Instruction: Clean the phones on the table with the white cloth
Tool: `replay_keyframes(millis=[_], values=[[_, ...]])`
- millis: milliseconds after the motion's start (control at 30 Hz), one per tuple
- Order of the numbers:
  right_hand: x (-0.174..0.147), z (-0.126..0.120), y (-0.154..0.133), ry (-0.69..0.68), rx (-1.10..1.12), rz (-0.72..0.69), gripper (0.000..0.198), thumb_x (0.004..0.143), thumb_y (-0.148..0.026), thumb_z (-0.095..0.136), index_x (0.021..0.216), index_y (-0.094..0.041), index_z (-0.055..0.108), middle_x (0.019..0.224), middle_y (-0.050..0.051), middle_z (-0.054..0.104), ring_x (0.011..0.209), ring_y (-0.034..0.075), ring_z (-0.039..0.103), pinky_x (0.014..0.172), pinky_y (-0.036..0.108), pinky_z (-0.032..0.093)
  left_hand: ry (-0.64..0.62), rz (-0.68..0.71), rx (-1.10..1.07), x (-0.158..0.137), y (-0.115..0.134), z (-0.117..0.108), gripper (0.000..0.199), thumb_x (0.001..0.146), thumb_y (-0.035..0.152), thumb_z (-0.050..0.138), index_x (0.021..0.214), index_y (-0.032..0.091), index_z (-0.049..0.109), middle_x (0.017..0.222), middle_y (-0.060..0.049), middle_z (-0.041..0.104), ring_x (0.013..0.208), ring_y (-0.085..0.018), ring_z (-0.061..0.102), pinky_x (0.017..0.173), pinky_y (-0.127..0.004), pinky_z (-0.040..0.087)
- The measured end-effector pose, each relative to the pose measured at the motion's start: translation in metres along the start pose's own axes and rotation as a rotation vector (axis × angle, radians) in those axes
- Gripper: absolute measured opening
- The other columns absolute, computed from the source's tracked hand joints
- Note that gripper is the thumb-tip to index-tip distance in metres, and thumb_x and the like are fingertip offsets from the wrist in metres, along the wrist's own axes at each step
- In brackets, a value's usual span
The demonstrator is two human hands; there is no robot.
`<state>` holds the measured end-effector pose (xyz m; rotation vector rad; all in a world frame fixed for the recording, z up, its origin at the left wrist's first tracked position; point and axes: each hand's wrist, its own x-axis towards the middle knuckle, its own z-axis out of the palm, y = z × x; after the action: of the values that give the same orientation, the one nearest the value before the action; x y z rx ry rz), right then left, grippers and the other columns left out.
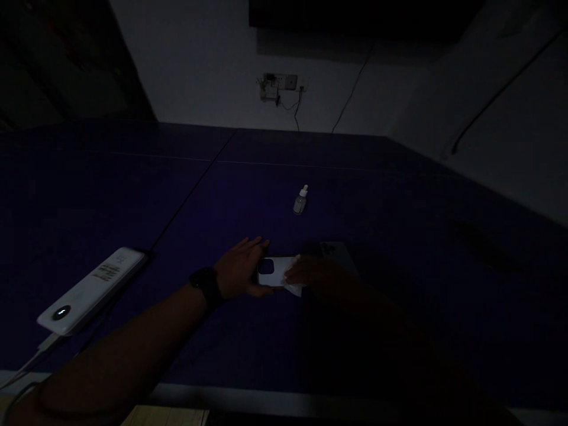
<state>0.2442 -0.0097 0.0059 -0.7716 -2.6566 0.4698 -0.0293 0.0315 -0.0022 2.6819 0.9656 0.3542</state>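
A white phone case (277, 265) with a large camera cutout at its left end lies in front of me on the dark blue surface. My left hand (240, 267), a black watch on its wrist, grips the left end, its thumb along the near edge and its fingers by the far edge. With my right hand (317, 273) I press a white tissue (293, 287) onto the right part of the case. That hand is in deep shadow. Just beyond it a phone (341, 254) lies with its cameras up, partly hidden by the hand.
A small dropper bottle (300, 203) stands beyond the case. At the left lies a long white power bank (91, 293) with a lit display and a cable at its near end. The back wall carries sockets (280, 83) and hanging cords. The light is very dim.
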Motion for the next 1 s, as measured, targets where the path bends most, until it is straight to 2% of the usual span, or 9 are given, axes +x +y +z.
replay_keyframes(millis=[67,133,233,367,600,733,800,867,1000], values=[[-0.013,-0.005,0.012,0.024,0.012,0.024,0.038,0.098,-0.012,0.042,0.119,-0.023,0.072,0.12,0.006,0.074,0.114,0.018,0.066,0.106,0.04,0.048,0.004,0.007,-0.004,0.001,0.0,0.001,0.11,0.066,0.063,0.083,0.149,0.014,0.029,0.155,-0.024,0.043,0.15,-0.038,0.032,0.122,-0.058,0.026],[-0.013,-0.001,0.012,0.056,0.01,0.005,0.036,0.098,-0.013,0.043,0.119,-0.021,0.072,0.121,0.008,0.074,0.115,0.019,0.065,0.107,0.041,0.047,-0.004,0.009,-0.002,0.001,-0.001,0.001,0.109,0.067,0.064,0.082,0.149,0.014,0.03,0.156,-0.023,0.042,0.15,-0.038,0.032,0.122,-0.058,0.026],[0.008,0.013,-0.007,0.068,-0.052,-0.037,0.037,0.099,-0.012,0.044,0.127,-0.019,0.067,0.126,0.008,0.071,0.12,0.021,0.062,0.109,0.045,0.044,-0.012,0.0,0.004,0.001,-0.001,0.0,0.108,0.068,0.06,0.082,0.15,0.015,0.028,0.156,-0.023,0.041,0.15,-0.038,0.032,0.122,-0.057,0.025],[0.027,0.022,-0.026,0.053,-0.112,-0.005,0.037,0.098,-0.014,0.05,0.132,-0.019,0.064,0.133,0.01,0.068,0.121,0.023,0.06,0.105,0.044,0.048,-0.019,0.0,0.008,0.0,0.0,-0.002,0.103,0.071,0.053,0.082,0.15,0.015,0.028,0.156,-0.022,0.043,0.15,-0.036,0.032,0.122,-0.056,0.026],[-0.008,0.004,-0.006,0.068,-0.11,0.082,0.042,0.094,-0.007,0.042,0.122,-0.02,0.07,0.125,0.009,0.071,0.116,0.021,0.063,0.103,0.042,0.049,-0.015,-0.007,-0.002,0.001,0.002,-0.003,0.108,0.068,0.061,0.082,0.15,0.014,0.029,0.155,-0.023,0.042,0.15,-0.037,0.032,0.123,-0.056,0.026],[0.019,0.016,-0.026,0.027,-0.166,0.025,0.04,0.096,-0.01,0.046,0.13,-0.018,0.065,0.131,0.01,0.068,0.116,0.022,0.061,0.103,0.044,0.048,-0.008,-0.004,0.006,0.0,0.0,-0.001,0.106,0.068,0.053,0.085,0.149,0.013,0.029,0.155,-0.024,0.043,0.15,-0.037,0.033,0.122,-0.056,0.027],[0.031,0.02,-0.034,0.046,-0.164,-0.033,0.036,0.097,-0.012,0.048,0.127,-0.015,0.067,0.129,0.012,0.07,0.114,0.023,0.062,0.1,0.043,0.05,-0.009,0.0,0.005,0.0,0.0,-0.001,0.105,0.068,0.049,0.085,0.149,0.015,0.029,0.155,-0.023,0.043,0.15,-0.036,0.032,0.122,-0.056,0.027],[0.03,0.017,-0.03,0.032,-0.154,-0.07,0.034,0.096,-0.011,0.048,0.123,-0.015,0.069,0.126,0.012,0.071,0.113,0.023,0.063,0.1,0.043,0.05,-0.01,0.003,-0.002,0.0,-0.001,-0.002,0.104,0.068,0.051,0.085,0.149,0.016,0.029,0.155,-0.022,0.043,0.15,-0.036,0.032,0.122,-0.057,0.027],[-0.001,-0.001,-0.003,-0.011,-0.107,-0.073,0.039,0.093,-0.006,0.043,0.117,-0.018,0.072,0.119,0.009,0.075,0.112,0.02,0.066,0.104,0.043,0.048,-0.008,-0.009,-0.024,0.0,0.0,-0.001,0.109,0.066,0.059,0.084,0.148,0.013,0.03,0.154,-0.024,0.044,0.15,-0.038,0.032,0.122,-0.058,0.026]])
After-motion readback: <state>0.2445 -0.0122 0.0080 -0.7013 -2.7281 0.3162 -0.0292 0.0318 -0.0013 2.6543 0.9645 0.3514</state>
